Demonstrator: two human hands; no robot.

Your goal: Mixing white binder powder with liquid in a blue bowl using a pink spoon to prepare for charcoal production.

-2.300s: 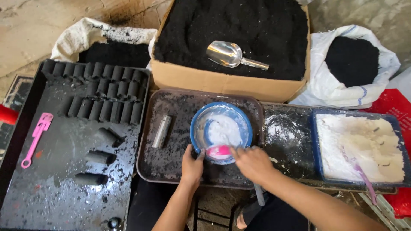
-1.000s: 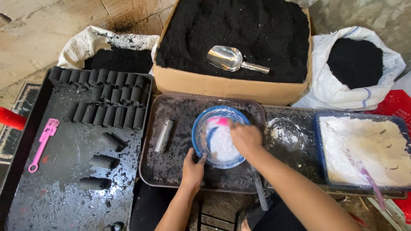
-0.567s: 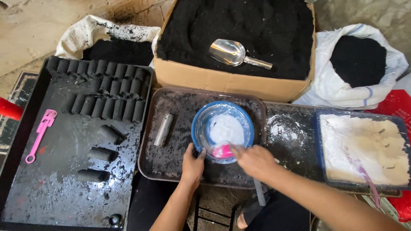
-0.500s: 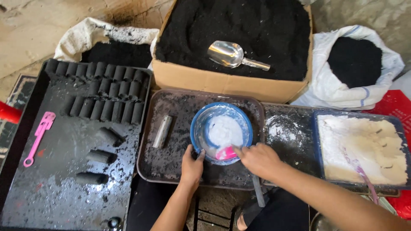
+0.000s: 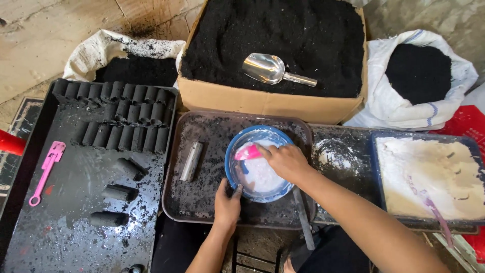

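- The blue bowl [image 5: 237, 174] stands on the dark metal tray [image 5: 202, 202] in the middle of the scene, holding a white paste.
- The right hand [image 5: 287, 161] reaches over the bowl's far-right rim, fingers clenched around a pink spatula [image 5: 247, 152] whose blade lies in the paste at the far-left side of the bowl.
- The left hand [image 5: 227, 205] rests on the tray at the bowl's near edge, thumb touching the rim; its fingers lie loosely curled and grasp nothing.
- A short metal tube [image 5: 192, 161] lies on the same tray, left of the bowl and apart from it.
- On the black tray [image 5: 65, 232] at the left lie rows of black cylinders [image 5: 121, 119] at the far end, three loose ones nearer, and a pink tool [image 5: 45, 165] by the left edge.
- A cardboard box [image 5: 262, 103] of black powder stands beyond the bowl, with a metal scoop [image 5: 270, 69] lying on the powder.
- A blue-rimmed tray of white powder [image 5: 429, 172] sits at the right.
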